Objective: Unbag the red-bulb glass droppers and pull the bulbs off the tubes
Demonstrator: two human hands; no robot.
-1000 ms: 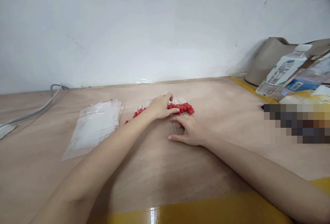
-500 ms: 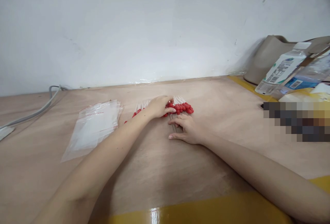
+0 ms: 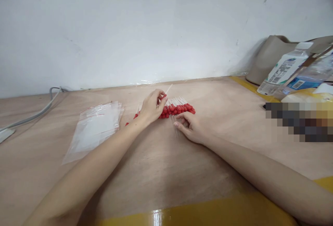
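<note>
Several droppers with red rubber bulbs and thin pale stems lie in a row (image 3: 179, 109), stems pointing to the wall. My left hand (image 3: 153, 106) is raised at the row's left part, thumb and fingers closed on the red bulb of one dropper (image 3: 169, 89), whose stem tilts up toward the wall. My right hand (image 3: 191, 127) rests just in front of the row, fingers curved and thumb apart from them, with nothing visible between them. Beside its fingertips lie a few clear thin tubes (image 3: 174, 129), partly behind the thumb.
Left of the row lies a stack of clear zip bags (image 3: 95, 127) with red lines. A grey cable (image 3: 44, 110) runs along the far left. At the right are a plastic bottle (image 3: 284, 68), another bottle with a blue label (image 3: 299, 83) and a grey-brown container (image 3: 267, 58).
My left hand has lifted slightly left and away from the row, with one dropper now in its fingers. My right thumb has moved up toward the index finger, uncovering more of the clear tubes.
</note>
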